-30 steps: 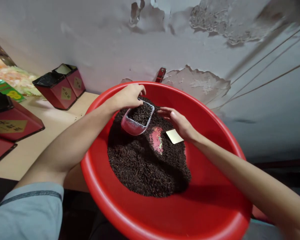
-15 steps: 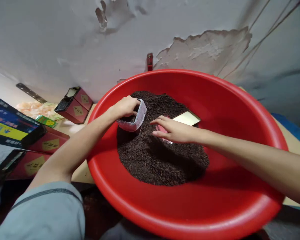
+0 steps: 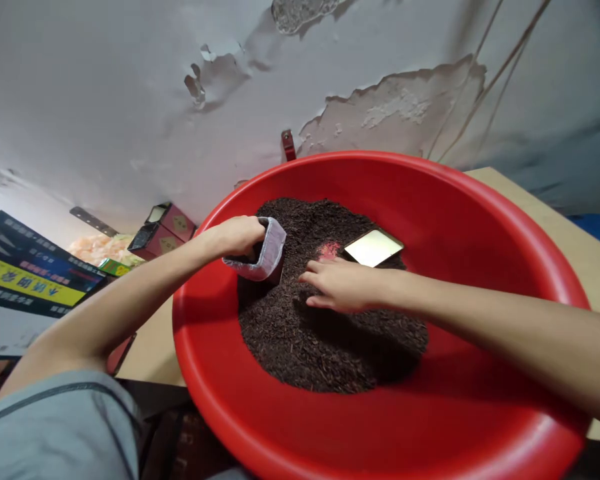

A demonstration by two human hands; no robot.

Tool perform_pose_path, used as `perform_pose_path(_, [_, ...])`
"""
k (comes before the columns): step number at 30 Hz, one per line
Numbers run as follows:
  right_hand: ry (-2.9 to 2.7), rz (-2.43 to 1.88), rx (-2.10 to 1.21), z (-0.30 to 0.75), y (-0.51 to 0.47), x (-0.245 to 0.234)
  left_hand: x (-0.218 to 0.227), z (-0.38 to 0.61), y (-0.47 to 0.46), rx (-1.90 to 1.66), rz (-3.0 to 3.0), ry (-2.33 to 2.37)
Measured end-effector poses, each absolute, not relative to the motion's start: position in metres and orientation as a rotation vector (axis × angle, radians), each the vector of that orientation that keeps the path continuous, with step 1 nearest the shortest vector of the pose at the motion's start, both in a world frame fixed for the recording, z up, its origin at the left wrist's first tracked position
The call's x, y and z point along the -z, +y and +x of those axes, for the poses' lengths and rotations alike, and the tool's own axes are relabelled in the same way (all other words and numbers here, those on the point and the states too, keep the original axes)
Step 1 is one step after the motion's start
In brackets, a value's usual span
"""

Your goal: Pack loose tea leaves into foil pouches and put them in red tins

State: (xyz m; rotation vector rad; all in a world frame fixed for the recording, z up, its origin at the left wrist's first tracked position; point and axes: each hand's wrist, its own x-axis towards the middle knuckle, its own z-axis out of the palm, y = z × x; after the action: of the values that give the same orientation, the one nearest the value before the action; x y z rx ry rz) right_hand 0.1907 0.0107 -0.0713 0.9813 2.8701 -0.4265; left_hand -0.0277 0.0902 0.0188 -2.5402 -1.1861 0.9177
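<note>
Since a second ago, the lined tin (image 3: 274, 248) has tilted; the left hand (image 3: 244, 235) has its fingers inside, grip hidden. Dark leaves (image 3: 330, 363) lie beneath the right hand's loosely spread fingers (image 3: 319, 301), a shiny rectangular piece (image 3: 374, 248) just beyond.

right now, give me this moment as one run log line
left hand: partly inside lined container | right hand: open over dark leaves | leaves, container, pale rectangle: in red basin

The basin (image 3: 330, 433) is red, the leaves (image 3: 285, 353) dark brown, the lid (image 3: 374, 248) pale yellow, the liner (image 3: 274, 248) whitish, the table (image 3: 155, 353) tan.
</note>
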Motion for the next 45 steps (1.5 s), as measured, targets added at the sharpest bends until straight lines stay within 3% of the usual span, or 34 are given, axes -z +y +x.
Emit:
perform_pose_path(8, [2.919,0.843,0.528,0.194,-0.004,0.055,0.007,-0.051,0.108,-0.849,-2.631,-1.287])
perform_pose_path(13, [2.941,0.816,0.582,0.194,-0.003,0.053,0.013,-0.064,0.102,-0.612,-2.824,-1.383])
perform_pose_path(20, [2.823,0.892,0.529,0.201,0.015,0.067,-0.021,-0.08,0.095,-0.047,-2.897,-1.604])
perform_pose_path(27, [2.789,0.933,0.537,0.204,0.018,0.072,0.0,-0.053,0.103,-0.64,-2.605,-1.635])
perform_pose_path(37, [2.693,1.003,0.673,0.204,0.028,0.089,0.014,-0.057,0.086,-0.39,-2.54,-1.637])
perform_pose_path(45, [2.653,1.166,0.351,0.203,0.05,0.111,0.01,-0.077,0.092,-0.126,-2.732,-1.646])
